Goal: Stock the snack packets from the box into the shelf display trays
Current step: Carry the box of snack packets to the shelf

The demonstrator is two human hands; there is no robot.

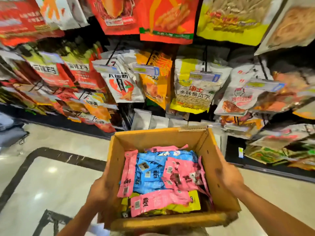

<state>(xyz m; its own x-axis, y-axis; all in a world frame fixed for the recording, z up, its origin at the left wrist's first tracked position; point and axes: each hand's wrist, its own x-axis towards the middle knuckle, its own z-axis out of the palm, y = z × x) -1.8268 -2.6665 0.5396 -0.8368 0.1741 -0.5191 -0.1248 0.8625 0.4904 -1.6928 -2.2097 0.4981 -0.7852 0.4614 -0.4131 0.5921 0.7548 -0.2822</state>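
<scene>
Left hand [100, 189]: lower centre-left of the frame, pressed against the outer left wall of the box; fingers look laid along the card, though blurred.
Right hand [229, 178]: lower centre-right, flat against the outer right wall, well apart from the other hand, with the box between the two.
Box [153, 138]: open brown cardboard, lower centre, carried between both hands above the floor.
Packets: loose inside the box; pink packets [158, 200] lie over blue packets [150, 169], with yellow packets [196, 203] at the near edge.
Floor [51, 176]: glossy pale tile with a dark border, lower left.
Shelf: hanging snack bags [192, 89] fill the upper frame, beyond the box.
</scene>
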